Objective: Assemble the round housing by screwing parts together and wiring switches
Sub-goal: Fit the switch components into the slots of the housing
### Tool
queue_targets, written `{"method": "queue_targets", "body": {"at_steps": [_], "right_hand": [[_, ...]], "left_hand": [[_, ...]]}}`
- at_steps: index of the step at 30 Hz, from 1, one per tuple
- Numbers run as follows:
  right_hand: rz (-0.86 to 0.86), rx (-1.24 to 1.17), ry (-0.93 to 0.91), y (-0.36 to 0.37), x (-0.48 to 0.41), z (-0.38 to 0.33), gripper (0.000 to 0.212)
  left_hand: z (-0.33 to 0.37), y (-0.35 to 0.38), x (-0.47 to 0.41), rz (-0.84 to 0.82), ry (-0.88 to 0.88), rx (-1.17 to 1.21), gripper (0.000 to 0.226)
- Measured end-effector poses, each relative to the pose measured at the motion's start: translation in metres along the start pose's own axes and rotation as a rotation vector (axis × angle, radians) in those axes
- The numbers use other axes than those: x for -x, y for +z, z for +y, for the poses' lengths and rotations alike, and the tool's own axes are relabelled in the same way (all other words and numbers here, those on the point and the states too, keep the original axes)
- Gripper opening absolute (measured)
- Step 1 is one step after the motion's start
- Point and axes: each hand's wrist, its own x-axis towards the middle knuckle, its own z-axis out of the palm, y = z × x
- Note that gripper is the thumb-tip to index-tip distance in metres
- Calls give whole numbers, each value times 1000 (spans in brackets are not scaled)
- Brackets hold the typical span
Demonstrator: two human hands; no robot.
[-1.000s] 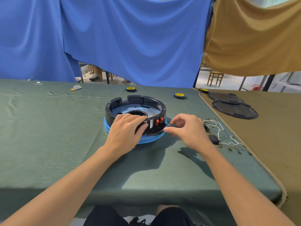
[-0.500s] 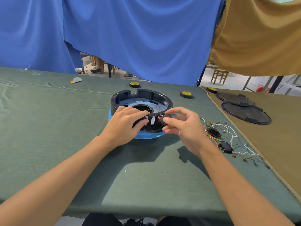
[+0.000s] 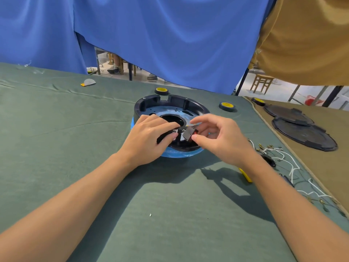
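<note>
Head view. Nearest me, a white speck [image 3: 150,215] lies on the green table cloth [image 3: 66,157], between my forearms.

My left hand [image 3: 151,137] grips the near rim of the round housing [image 3: 176,101], fingers curled over the wall and thumb on the outside. My right hand [image 3: 222,140] pinches a small black part [image 3: 188,133] at that same wall, just beside my left fingertips. Something red shows behind it. I take it for a switch going into the wall, but I cannot tell whether it is seated.

Progress (judgement): early to middle. The housing sits on its blue base [image 3: 175,155] mid-table. I see no wires running into it. The wire harness [image 3: 283,159] lies loose on the cloth to my right, with a black connector [image 3: 269,160] and a yellow item [image 3: 245,174] partly hidden by my wrist. Wiring, screwing and closing are left.

Farther off are the yellow-hubbed wheels [image 3: 226,105] beyond the housing, the unfitted black round covers [image 3: 304,135] on the brown cloth, a grey half-disc [image 3: 88,82] far left and a blue curtain [image 3: 170,44] behind.

In the way: my hands hide the near wall, and the harness lies near my right forearm and may snag.
</note>
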Motion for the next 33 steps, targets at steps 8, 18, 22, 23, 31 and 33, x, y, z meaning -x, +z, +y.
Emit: {"method": "queue_targets", "body": {"at_steps": [8, 18, 22, 23, 31, 33], "right_hand": [[47, 57, -119, 21, 9, 13, 19], [160, 146, -232, 26, 8, 16, 17], [188, 256, -338, 26, 7, 15, 16], [187, 290, -357, 25, 6, 15, 15], [161, 316, -384, 26, 2, 19, 17], [158, 296, -372, 26, 2, 20, 18]], "left_hand": [[2, 1, -3, 0, -60, 52, 27], [11, -3, -1, 2, -117, 90, 33], [11, -7, 0, -49, -98, 110, 56], [11, -7, 1, -55, -91, 109, 58], [11, -2, 1, -42, -86, 15, 55], [12, -1, 0, -29, -91, 5, 52]]}}
